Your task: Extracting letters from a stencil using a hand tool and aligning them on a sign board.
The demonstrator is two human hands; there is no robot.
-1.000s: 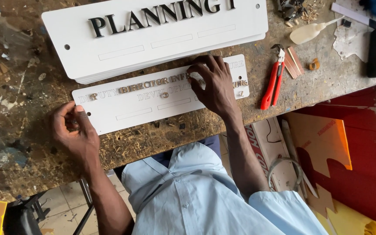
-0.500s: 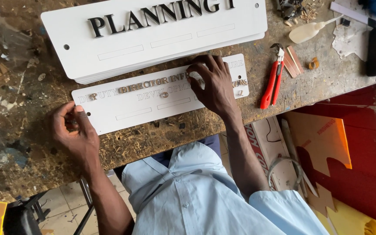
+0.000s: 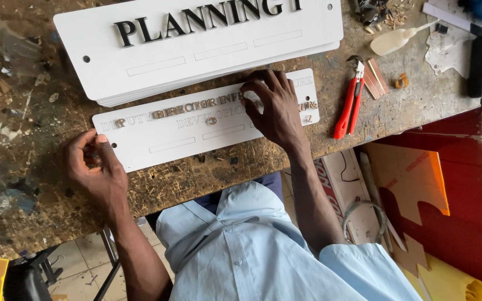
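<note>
**Small letters going onto a white sign plate**

Scarred, paint-flecked wooden bench (image 3: pixel 29 184) filling the view. Across its top, a stack of large white sign boards (image 3: pixel 196 50), bold black lettering on the uppermost. Just below, touching the stack's lower edge, a narrower white sign plate (image 3: pixel 185 139), lying flat with its near edge close to the bench front. Two lines of outlined lettering on the plate; metallic letters seated through the middle of the upper line, only one or two in the lower, the rest bare outlines.

Right hand (image 3: pixel 277 108) spread over the right-centre of the plate, fingers pressed down where the seated letters end; nothing visibly gripped, palm hiding whatever lies beneath. Left hand (image 3: pixel 93 167) at the plate's lower left corner, fingers curled loosely by the edge, steadying; any small piece pinched inside, impossible to tell.

Compared with half a second and a second ago, almost nothing changed: plate in the same spot, right fingertips shifted only slightly along the upper line, left hand unmoved. Probably slow pressing-in, letter by letter.

Right of the plate, well apart, red-handled pliers (image 3: pixel 350 97); beyond them, a small translucent glue bottle (image 3: pixel 394 40).
</note>
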